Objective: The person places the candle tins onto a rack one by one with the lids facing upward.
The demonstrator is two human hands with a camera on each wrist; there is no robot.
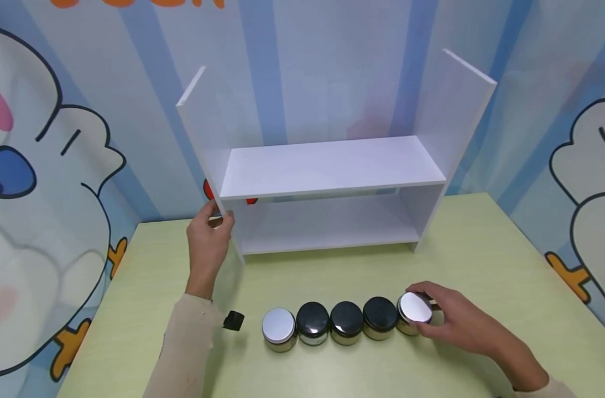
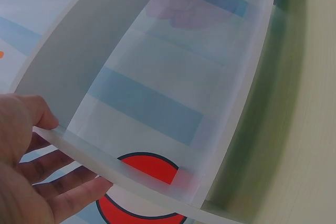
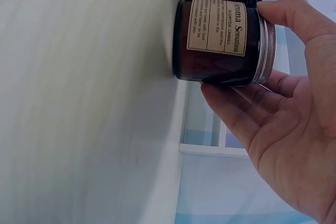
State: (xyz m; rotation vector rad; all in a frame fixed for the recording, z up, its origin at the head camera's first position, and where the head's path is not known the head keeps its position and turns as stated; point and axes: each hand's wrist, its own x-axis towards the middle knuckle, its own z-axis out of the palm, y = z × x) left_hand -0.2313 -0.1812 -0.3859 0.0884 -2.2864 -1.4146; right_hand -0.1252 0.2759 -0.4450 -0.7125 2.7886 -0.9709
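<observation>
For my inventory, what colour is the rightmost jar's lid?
The lid is silver, seen best in the head view.

Looks like a booth-type setup, exact kind unclear: cartoon-print backdrop point(image 1: 327, 72) behind & beside a pale tbl point(image 1: 481, 254).

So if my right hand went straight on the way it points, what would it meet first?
Probably the neighbouring black-lidded jar, met by the silver-lidded jar your right hand grips; they look almost touching, though any gap is hard to judge.
</observation>
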